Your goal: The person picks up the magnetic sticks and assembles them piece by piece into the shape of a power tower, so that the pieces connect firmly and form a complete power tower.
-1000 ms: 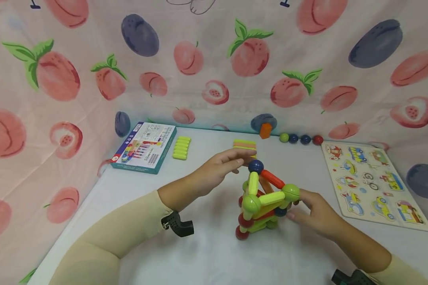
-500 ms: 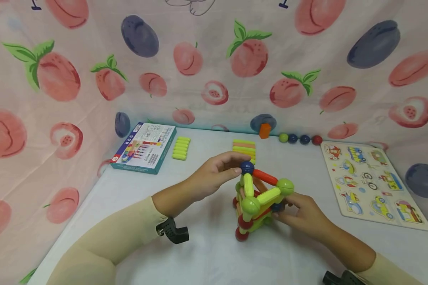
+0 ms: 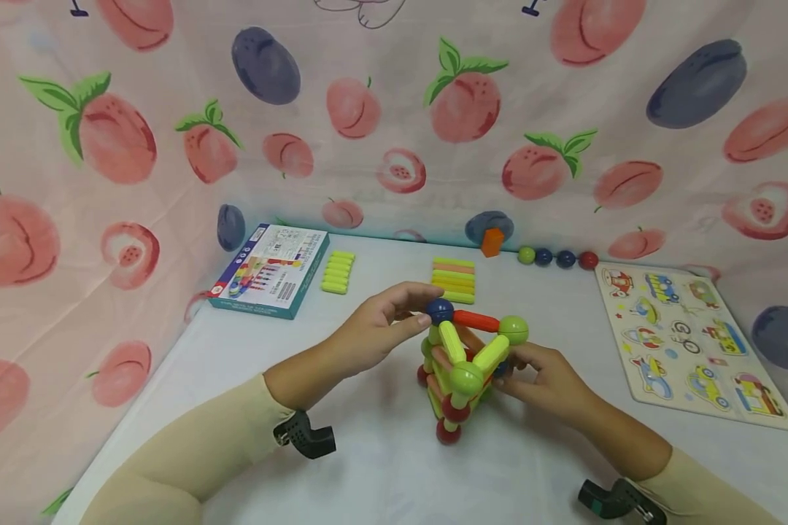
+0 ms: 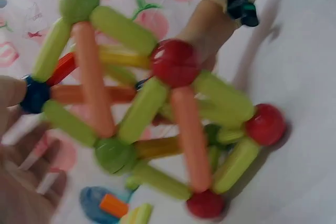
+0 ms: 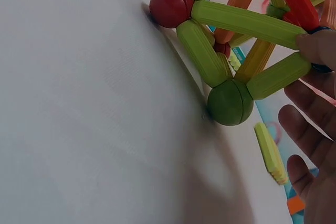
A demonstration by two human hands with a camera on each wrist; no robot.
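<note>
A construction of magnetic sticks and balls point(image 3: 466, 378) stands on the white cloth, built from green, orange, red and yellow sticks joined by green, red and blue balls. At its top left, my left hand point(image 3: 382, 328) pinches a blue ball point(image 3: 441, 311) between thumb and fingers. That same blue ball point(image 4: 34, 94) shows at the left of the left wrist view. Low on the other side, my right hand point(image 3: 551, 378) pinches another blue ball point(image 3: 501, 369), mostly covered by the fingers. The right wrist view shows its thumb on the joint, the remaining fingers spread loosely.
Behind lie a row of short green sticks point(image 3: 338, 273), a row of longer coloured sticks point(image 3: 453, 279), an orange block point(image 3: 492, 241) and several balls point(image 3: 565, 259). A boxed set point(image 3: 269, 270) lies back left, a picture puzzle board point(image 3: 696, 343) at right.
The construction has turned and shifted slightly left, both hands moving with it. My left hand, beside the top blue ball with loose fingers a second ago, now pinches it.
</note>
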